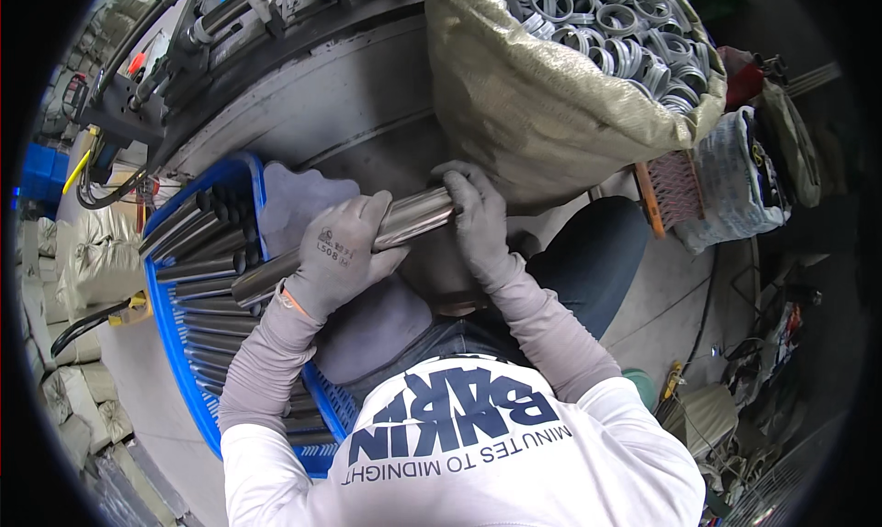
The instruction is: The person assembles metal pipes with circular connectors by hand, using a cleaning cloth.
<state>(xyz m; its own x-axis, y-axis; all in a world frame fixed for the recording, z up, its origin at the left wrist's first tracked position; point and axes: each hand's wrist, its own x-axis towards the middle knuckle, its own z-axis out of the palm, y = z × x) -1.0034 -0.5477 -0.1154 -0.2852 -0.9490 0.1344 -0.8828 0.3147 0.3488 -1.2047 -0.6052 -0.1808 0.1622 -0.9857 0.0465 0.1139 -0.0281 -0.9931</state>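
Note:
A shiny metal tube (409,220) lies across my lap, gripped by both gloved hands. My left hand (340,256) wraps around its middle. My right hand (473,219) closes over its right end, next to a woven sack (524,104). Grey plastic rings (606,26) fill the open top of that sack. To my left a blue crate (179,343) holds several more metal tubes (197,265) lying side by side.
A large grey machine body (303,95) with black hoses (230,12) stands ahead. Filled sacks (78,260) pile at the left. An orange mesh basket (671,192), a wrapped bundle (735,173) and loose cables (763,343) sit at the right on the floor.

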